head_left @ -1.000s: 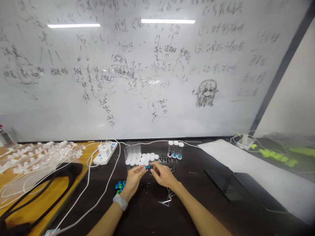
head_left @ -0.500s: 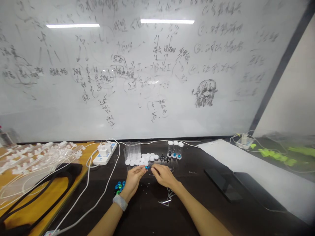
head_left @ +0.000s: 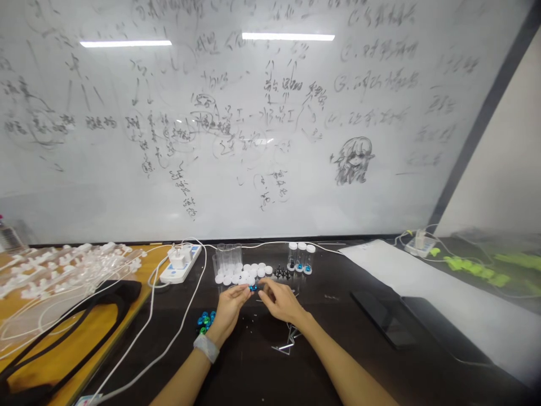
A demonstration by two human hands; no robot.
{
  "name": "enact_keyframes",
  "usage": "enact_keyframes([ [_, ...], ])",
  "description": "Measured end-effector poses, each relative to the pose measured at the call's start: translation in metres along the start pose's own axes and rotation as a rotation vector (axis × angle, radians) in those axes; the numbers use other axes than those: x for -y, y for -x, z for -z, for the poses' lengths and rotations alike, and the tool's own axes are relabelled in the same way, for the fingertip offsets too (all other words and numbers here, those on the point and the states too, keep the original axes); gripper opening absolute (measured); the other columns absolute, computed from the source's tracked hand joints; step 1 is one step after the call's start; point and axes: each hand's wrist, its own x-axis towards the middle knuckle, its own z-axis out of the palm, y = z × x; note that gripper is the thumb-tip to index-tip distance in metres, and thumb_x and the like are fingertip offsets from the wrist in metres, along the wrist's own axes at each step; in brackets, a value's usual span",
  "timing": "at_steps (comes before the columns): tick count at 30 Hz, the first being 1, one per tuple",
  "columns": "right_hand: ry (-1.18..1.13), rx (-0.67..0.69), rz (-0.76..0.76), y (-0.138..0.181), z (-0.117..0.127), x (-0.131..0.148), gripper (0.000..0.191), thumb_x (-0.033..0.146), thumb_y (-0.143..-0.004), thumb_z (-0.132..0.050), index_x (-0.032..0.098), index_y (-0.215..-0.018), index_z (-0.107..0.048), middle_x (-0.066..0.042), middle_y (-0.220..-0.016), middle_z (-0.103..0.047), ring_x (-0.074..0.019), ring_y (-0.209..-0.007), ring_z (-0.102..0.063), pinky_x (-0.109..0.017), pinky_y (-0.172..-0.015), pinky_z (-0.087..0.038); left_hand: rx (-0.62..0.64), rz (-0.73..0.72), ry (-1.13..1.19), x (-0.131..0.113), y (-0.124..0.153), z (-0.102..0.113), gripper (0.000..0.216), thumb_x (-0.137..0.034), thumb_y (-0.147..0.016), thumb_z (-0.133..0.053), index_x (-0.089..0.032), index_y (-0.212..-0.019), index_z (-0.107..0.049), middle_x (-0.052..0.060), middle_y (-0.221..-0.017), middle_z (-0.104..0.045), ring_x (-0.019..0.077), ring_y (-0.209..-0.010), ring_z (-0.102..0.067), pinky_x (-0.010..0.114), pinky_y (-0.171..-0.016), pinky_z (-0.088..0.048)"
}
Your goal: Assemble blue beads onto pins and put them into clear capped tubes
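Observation:
My left hand [head_left: 228, 309] is closed, pinching a small shiny blue part [head_left: 253, 288] between thumb and fingertips. Close to that part on its right is my right hand [head_left: 282, 301], its fingers bent and the thumb and index finger apart. I make out nothing in it. Beside my left wrist lies a small pile of blue and green round parts [head_left: 206, 321]. White round caps [head_left: 261, 270] and small black pronged parts [head_left: 282, 273] sit just beyond my hands. Thin bent metal rods [head_left: 289, 341] lie below my right hand.
Clear tubes [head_left: 229, 259] stand behind the caps; three capped tubes [head_left: 301, 258] holding small parts stand further right. A power strip [head_left: 181, 268] with white cables is at left, near white plastic pieces [head_left: 67, 265]. Two dark flat devices [head_left: 382, 318] [head_left: 443, 330] lie right, by white sheeting [head_left: 393, 262].
My right index finger has lifted and the right thumb and finger have parted beside the blue part. My left hand keeps its pinch in the same place.

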Motion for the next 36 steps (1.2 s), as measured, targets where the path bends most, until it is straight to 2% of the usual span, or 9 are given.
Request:
enact_keyframes([
  [3, -0.010, 0.011, 0.006, 0.0001, -0.0003, 0.0003, 0.021, 0.029, -0.095, -0.051, 0.023, -0.115, -0.055, 0.000, -0.079, -0.066, -0.0160, -0.065, -0.061, -0.025, -0.063, -0.042, 0.003, 0.001, 0.000, 0.0004, -0.0002, 0.0004, 0.033, -0.028, -0.059, -0.090, -0.011, -0.084, -0.077, 0.011, -0.087, -0.077, 0.0216, -0.085, -0.072, 0.034, -0.089, -0.054],
  [8, 0.034, 0.000, 0.009, 0.0002, -0.0033, -0.0027, 0.012, 0.028, -0.095, -0.051, 0.022, -0.100, -0.059, 0.000, -0.076, -0.066, -0.0167, -0.067, -0.061, -0.026, -0.064, -0.041, -0.002, 0.003, -0.005, -0.0008, 0.0010, -0.0012, 0.034, -0.029, -0.059, -0.090, -0.011, -0.085, -0.077, 0.012, -0.088, -0.077, 0.0220, -0.085, -0.072, 0.034, -0.089, -0.054],
  [13, -0.006, 0.009, 0.002, 0.0004, -0.0021, -0.0012, 0.026, 0.028, -0.094, -0.052, 0.023, -0.119, -0.053, -0.001, -0.081, -0.067, -0.0161, -0.066, -0.061, -0.025, -0.064, -0.043, -0.013, -0.005, -0.004, -0.0008, 0.0004, -0.0011, 0.035, -0.029, -0.058, -0.091, -0.011, -0.084, -0.077, 0.011, -0.085, -0.077, 0.0224, -0.083, -0.072, 0.035, -0.089, -0.054],
  [20, 0.041, -0.019, 0.009, -0.0007, -0.0035, -0.0006, 0.018, 0.029, -0.099, -0.043, 0.022, -0.105, -0.059, -0.003, -0.081, -0.067, -0.0179, -0.072, -0.063, -0.026, -0.067, -0.042, 0.010, -0.007, -0.013, -0.0008, 0.0007, -0.0005, 0.033, -0.029, -0.060, -0.090, -0.011, -0.085, -0.077, 0.011, -0.087, -0.077, 0.0211, -0.084, -0.072, 0.034, -0.089, -0.054],
  [26, -0.015, 0.006, -0.006, 0.0006, -0.0024, -0.0006, 0.024, 0.029, -0.095, -0.052, 0.023, -0.118, -0.052, 0.000, -0.081, -0.067, -0.0158, -0.064, -0.062, -0.025, -0.063, -0.042, -0.012, -0.002, -0.010, -0.0037, 0.0027, -0.0030, 0.036, -0.030, -0.058, -0.091, -0.011, -0.085, -0.077, 0.011, -0.084, -0.077, 0.0223, -0.083, -0.072, 0.036, -0.089, -0.055],
  [29, 0.012, -0.001, 0.008, -0.0001, -0.0021, -0.0002, 0.017, 0.029, -0.097, -0.047, 0.023, -0.110, -0.056, -0.001, -0.079, -0.067, -0.0170, -0.068, -0.063, -0.025, -0.065, -0.042, -0.003, -0.009, -0.015, -0.0025, 0.0019, -0.0023, 0.036, -0.030, -0.057, -0.091, -0.011, -0.084, -0.077, 0.011, -0.085, -0.077, 0.0226, -0.083, -0.072, 0.037, -0.089, -0.055],
  [32, 0.042, -0.015, 0.017, -0.0008, -0.0020, -0.0005, 0.021, 0.029, -0.101, -0.040, 0.022, -0.100, -0.060, -0.003, -0.080, -0.067, -0.0183, -0.073, -0.063, -0.026, -0.068, -0.042, -0.003, -0.009, -0.019, -0.0008, 0.0004, -0.0007, 0.035, -0.029, -0.058, -0.091, -0.012, -0.085, -0.077, 0.011, -0.086, -0.077, 0.0225, -0.083, -0.072, 0.037, -0.089, -0.055],
  [36, -0.005, -0.002, -0.009, -0.0001, -0.0015, -0.0002, 0.021, 0.031, -0.099, -0.046, 0.022, -0.116, -0.054, -0.001, -0.079, -0.066, -0.0164, -0.065, -0.061, -0.025, -0.064, -0.041, -0.002, -0.010, -0.014, -0.0004, -0.0003, 0.0005, 0.033, -0.029, -0.060, -0.090, -0.011, -0.086, -0.077, 0.010, -0.085, -0.077, 0.0216, -0.084, -0.072, 0.035, -0.089, -0.055],
])
